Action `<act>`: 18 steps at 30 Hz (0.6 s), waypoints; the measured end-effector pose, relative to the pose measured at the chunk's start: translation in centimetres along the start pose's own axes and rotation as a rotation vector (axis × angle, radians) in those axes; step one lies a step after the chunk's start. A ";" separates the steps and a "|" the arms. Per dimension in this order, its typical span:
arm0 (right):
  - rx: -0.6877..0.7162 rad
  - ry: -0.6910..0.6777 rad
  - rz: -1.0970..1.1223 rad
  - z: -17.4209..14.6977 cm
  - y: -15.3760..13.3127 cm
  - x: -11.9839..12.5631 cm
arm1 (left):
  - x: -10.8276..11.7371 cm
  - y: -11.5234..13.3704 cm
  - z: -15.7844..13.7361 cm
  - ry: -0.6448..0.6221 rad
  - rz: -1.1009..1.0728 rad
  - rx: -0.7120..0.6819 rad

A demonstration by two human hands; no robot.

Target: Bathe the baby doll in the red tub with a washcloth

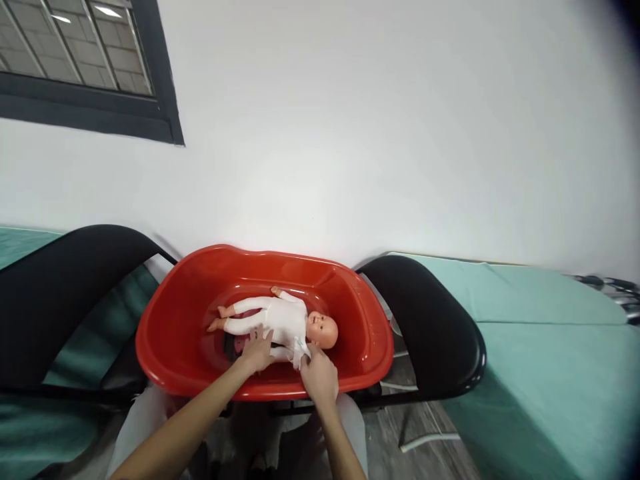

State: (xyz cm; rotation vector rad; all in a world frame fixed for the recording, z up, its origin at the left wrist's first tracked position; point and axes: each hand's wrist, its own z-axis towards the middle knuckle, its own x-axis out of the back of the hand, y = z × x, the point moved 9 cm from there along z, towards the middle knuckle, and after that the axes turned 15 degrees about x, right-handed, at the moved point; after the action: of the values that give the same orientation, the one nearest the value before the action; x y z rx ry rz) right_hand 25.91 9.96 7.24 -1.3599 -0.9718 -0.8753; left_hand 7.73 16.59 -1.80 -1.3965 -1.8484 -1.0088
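The baby doll (pixel 280 321) lies on its back in the hollow of the red tub (pixel 180 347), head toward the tub's right end, legs toward its left end. It wears a white one-piece suit; head, hands and feet are bare moulded plastic, smooth and slightly glossy.

The left hand (pixel 257 352) lies flat, fingers spread, against the doll's hip and near side. The right hand (pixel 319 375) sits at the tub's near rim, fingers pinched on a fold of white cloth at the doll's shoulder. The two hands are apart, one at each end of the torso; neither encloses the doll.

The tub is an oval basin of rigid glossy plastic with a rolled rim and a dark patch at the bottom under the doll. It is carried by two black chairs (pixel 430 327), one at each end of the tub, with curved, smooth backs. Green sheeted beds (pixel 550 347) flank the tub on both sides. A white wall stands behind it, and a dark-framed window (pixel 85 60) sits above and to its left.

Risk assessment: the tub spans two separate chairs. Downward pressure on the near rim may tip it. The slick basin may let the doll slide. A pinch on cloth alone may slip.
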 end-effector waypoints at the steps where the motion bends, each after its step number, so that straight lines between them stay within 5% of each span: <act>1: -0.004 -0.002 0.000 0.1 0.2 -0.1 | 0.4 0.2 1.1 0.041 0.066 0.024; 7: -0.033 -0.044 0.005 0.5 0.6 -0.3 | 3.5 1.6 5.1 0.188 0.116 -0.086; 14: -0.048 -0.051 0.038 0.5 1.3 -1.1 | 0.7 0.6 5.9 0.069 0.045 -0.027; 18: -0.044 0.001 0.238 2.0 2.2 -0.9 | 0.4 0.7 5.2 0.056 -0.001 -0.037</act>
State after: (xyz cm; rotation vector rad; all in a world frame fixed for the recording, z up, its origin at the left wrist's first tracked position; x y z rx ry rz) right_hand 27.49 12.02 5.51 -1.4777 -0.7748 -0.7198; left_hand 8.15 21.31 -4.11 -1.3749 -1.7985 -1.0765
